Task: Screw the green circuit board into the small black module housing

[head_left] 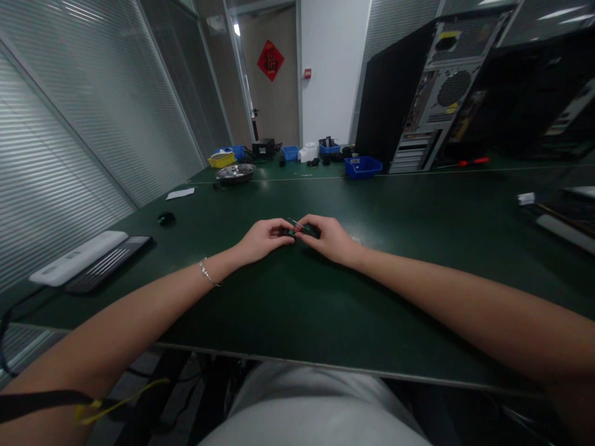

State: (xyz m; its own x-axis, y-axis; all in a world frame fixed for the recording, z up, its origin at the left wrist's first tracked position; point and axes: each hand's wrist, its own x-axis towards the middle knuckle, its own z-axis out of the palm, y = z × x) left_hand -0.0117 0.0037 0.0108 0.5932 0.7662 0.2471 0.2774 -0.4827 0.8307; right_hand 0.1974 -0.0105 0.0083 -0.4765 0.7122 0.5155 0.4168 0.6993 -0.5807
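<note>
Both hands meet over the middle of the green table. Between the thumb and fingers of my left hand is a small dark piece, too small to name. My right hand pinches a thin metal rod, whose tip points up and left above the dark piece. The fingertips of the two hands nearly touch. What lies inside the right palm is mostly hidden.
A metal dish, a yellow tray and a blue tray stand along the back. A black computer case rises behind right. At left are a white device and a small dark object.
</note>
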